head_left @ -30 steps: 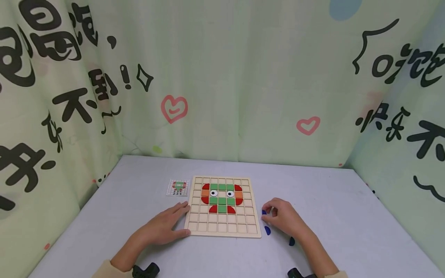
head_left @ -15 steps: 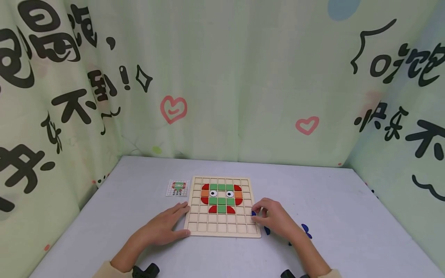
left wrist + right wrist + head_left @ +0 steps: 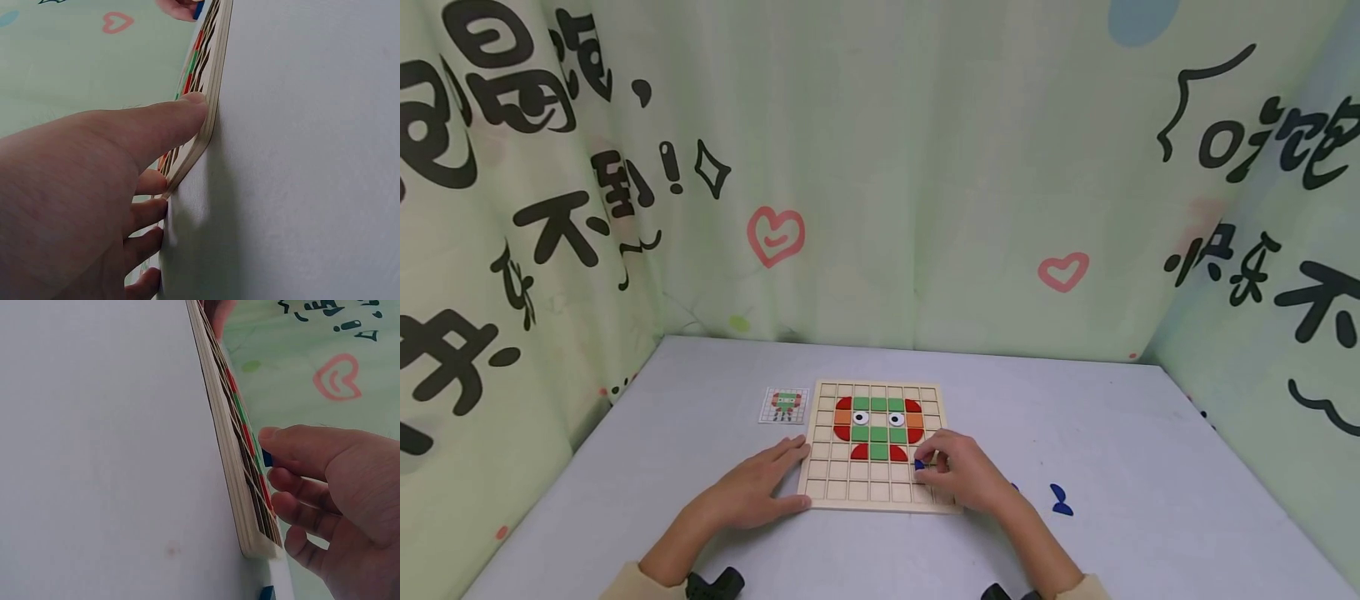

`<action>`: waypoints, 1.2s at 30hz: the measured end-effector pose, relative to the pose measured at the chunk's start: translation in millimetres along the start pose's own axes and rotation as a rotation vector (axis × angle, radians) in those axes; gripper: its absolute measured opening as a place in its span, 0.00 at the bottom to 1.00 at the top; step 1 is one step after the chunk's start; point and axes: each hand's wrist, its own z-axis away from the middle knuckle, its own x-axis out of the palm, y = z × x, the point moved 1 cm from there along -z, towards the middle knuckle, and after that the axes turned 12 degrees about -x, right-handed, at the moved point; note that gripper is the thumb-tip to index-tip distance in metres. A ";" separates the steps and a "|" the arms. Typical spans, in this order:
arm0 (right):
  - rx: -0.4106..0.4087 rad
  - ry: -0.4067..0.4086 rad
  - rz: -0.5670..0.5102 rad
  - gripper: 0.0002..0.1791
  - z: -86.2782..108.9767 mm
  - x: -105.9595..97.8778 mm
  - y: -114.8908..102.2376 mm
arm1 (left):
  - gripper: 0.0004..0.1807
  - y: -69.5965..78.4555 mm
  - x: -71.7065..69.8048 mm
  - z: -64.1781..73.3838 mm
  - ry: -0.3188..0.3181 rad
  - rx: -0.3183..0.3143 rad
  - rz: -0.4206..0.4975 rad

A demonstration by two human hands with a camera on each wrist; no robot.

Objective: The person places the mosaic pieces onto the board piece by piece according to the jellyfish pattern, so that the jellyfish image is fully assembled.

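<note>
A wooden grid board (image 3: 850,492) lies on the table, with red, green and orange tiles and two eye tiles set in its upper cells. My right hand (image 3: 962,473) pinches a small blue tile (image 3: 919,465) between thumb and fingertips, over the right part of the board below the red tiles. The right wrist view shows the blue tile (image 3: 268,457) between thumb and index finger. My left hand (image 3: 752,487) rests with fingers extended at the board's left edge, thumb on the lower left corner; in the left wrist view the thumb (image 3: 181,119) lies on the rim.
A small picture card (image 3: 785,405) of a green and red figure lies left of the board. Blue tiles (image 3: 1061,499) lie on the table to the right, some partly hidden by the right arm. A printed curtain (image 3: 880,208) surrounds the white table (image 3: 715,358).
My right hand has moved left from the table beside the board to over its cells, carrying the blue tile. More blue tiles now show behind the arm. The left hand has stayed put.
</note>
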 end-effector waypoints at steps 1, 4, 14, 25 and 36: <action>-0.010 -0.003 -0.002 0.08 -1.0 1.6 -0.9 | 0.43 -0.1 0.1 0.0 0.000 0.000 0.001; -0.027 -0.018 0.004 0.08 -3.9 6.2 -3.3 | 0.43 -0.6 0.3 0.0 0.002 0.003 0.000; 0.013 -0.060 -0.028 0.09 -8.5 16.1 -5.2 | 0.42 -1.1 0.4 -1.6 0.015 0.001 -0.017; 0.016 -0.027 -0.010 0.08 -11.1 20.5 -7.4 | 0.43 0.2 -0.6 0.3 0.007 -0.014 -0.011; 0.043 -0.007 -0.035 0.09 -7.0 13.4 -5.3 | 0.42 -0.3 0.5 -0.4 0.008 -0.007 -0.004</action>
